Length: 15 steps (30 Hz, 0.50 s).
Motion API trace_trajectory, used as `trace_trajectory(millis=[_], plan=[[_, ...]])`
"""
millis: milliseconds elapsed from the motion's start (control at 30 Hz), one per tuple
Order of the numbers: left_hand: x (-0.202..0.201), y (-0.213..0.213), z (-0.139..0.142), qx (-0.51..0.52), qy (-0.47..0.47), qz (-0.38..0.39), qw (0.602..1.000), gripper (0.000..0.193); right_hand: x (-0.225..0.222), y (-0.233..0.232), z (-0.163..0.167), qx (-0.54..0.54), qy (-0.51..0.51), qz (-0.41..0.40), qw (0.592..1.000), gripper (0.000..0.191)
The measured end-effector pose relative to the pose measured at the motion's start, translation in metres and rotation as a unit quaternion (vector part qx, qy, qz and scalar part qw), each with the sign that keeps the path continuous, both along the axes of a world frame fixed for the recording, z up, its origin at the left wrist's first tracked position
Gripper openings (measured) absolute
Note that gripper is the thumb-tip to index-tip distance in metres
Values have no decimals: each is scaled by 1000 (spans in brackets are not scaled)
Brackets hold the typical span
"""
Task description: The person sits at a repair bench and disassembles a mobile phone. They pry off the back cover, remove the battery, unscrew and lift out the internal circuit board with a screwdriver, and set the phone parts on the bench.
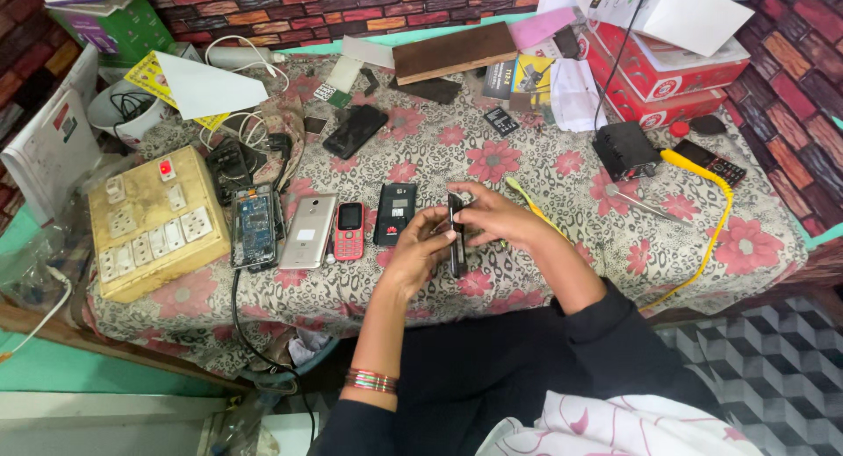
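Note:
Both hands meet over the middle of a floral-cloth table (562,171). My left hand (420,252) and my right hand (493,215) together grip a thin black phone (456,236), held edge-on and upright between them. Left of my hands lie a black phone back (396,214), a small red keypad phone (349,230), a silver phone (309,231) face down and an opened phone showing its blue circuit board (255,227).
A yellowed socket board (154,223) sits at the left edge. A black soldering station (624,150) with a yellow cable (716,221), tweezers (645,205), red boxes (660,70), another black phone (355,130), a brown wooden block (454,52) and loose papers crowd the far side.

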State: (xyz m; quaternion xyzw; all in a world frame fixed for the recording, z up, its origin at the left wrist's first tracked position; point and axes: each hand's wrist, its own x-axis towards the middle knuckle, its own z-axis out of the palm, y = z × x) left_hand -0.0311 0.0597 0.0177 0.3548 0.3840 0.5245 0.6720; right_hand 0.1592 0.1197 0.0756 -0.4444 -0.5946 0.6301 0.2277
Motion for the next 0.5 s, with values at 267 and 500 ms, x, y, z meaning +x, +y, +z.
trace_trajectory(millis=[267,500], plan=[[11,11,25,-11,43,-20,999,53,4,22,-21,-38,62,2,997,49],[14,16,37,-4,87,-44,995,69,13,49,-26,-69,42,59,995,41]])
